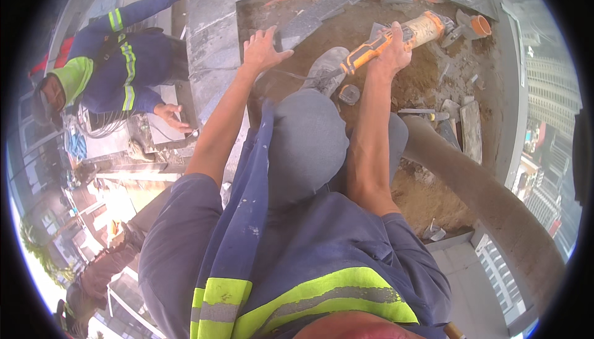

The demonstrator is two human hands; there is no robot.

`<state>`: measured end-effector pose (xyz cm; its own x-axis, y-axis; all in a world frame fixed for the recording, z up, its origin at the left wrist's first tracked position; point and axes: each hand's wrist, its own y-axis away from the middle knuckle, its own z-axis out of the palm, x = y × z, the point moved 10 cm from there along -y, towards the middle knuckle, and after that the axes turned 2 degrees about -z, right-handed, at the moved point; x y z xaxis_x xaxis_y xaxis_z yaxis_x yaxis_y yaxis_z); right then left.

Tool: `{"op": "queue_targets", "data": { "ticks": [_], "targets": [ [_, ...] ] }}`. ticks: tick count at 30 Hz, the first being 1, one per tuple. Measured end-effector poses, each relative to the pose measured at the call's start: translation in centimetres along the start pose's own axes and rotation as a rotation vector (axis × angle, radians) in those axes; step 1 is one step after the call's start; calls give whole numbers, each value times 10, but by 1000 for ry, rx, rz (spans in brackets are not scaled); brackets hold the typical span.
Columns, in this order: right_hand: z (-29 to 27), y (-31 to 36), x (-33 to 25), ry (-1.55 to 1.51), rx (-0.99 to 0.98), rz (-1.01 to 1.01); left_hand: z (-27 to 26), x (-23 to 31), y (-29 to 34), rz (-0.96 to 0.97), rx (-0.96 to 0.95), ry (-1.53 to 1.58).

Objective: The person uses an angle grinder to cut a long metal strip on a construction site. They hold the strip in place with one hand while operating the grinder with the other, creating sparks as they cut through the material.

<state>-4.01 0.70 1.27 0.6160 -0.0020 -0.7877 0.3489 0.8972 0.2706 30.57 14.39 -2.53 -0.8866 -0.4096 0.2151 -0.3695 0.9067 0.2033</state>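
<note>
My right hand (394, 54) is wrapped round the body of a dusty yellow-and-black corded power tool (422, 31), which looks like an angle grinder. Its rear handle points toward my knee and its head faces the far right, over rough soil; I cannot make out the head's working end clearly. A dark cord runs left from the handle. My left hand (262, 51) holds nothing, its fingers spread beside the edge of grey stone slabs (213, 29). Near my shoe, below the tool, lies a small round yellow-and-black object (349, 94), perhaps a tape measure.
At the left, a co-worker (127, 60) in a reflective jacket leans over the slabs, hands apart. An orange pipe end (481, 26) stands at the far right. Board offcuts (471, 130) lie on the soil, and a thick curved brown beam (489, 203) runs past my right side.
</note>
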Motion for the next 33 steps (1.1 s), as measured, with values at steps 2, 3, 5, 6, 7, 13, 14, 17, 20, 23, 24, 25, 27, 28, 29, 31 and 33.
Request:
{"op": "queue_targets", "data": {
  "ticks": [2, 3, 5, 6, 7, 13, 14, 17, 20, 23, 24, 25, 27, 28, 29, 31, 33],
  "targets": [
    [26, 7, -12, -116, -30, -2, -14, 8, 35, 152, 4, 199],
    [38, 18, -17, -133, -43, -13, -11, 11, 58, 244, -58, 351],
    [50, 41, -8, -142, -68, 8, 11, -17, 99, 255, -132, 418],
    [52, 43, -19, -135, -83, -15, 11, -21, 107, 243, -96, 398],
    [54, 44, -24, -125, -92, -41, 11, -42, 116, 138, -12, 306],
    [35, 29, -26, 18, -276, -41, 35, -172, 157, -309, 18, -132],
    [25, 22, -32, 44, -268, -52, 42, -186, 156, -362, -8, -88],
    [24, 30, -39, 66, -260, -64, 38, -200, 138, -213, -17, -70],
    [6, 24, -49, 174, -203, -81, 34, -183, 122, -189, -132, 6],
    [-8, 19, -44, 332, -236, -24, 8, -172, 118, -90, -162, -114],
    [-13, 20, -44, 371, -275, -15, -3, -168, 116, -78, -151, -113],
    [-17, 28, -43, 396, -263, 19, -14, -161, 117, -66, -147, -102],
    [-17, 44, -43, 448, -256, 88, -30, -166, 125, -81, -161, -100],
    [-25, 42, -57, 461, -244, 79, -36, -155, 101, -34, -161, -107],
    [-21, 47, -49, 478, -282, 108, -46, -166, 104, -50, -156, -113],
    [-27, 60, -43, 502, -292, 156, -59, -176, 101, -41, -175, -150],
    [-5, 64, -22, 455, -393, 199, -101, -203, 72, 83, 10, -231]
  ]
}}
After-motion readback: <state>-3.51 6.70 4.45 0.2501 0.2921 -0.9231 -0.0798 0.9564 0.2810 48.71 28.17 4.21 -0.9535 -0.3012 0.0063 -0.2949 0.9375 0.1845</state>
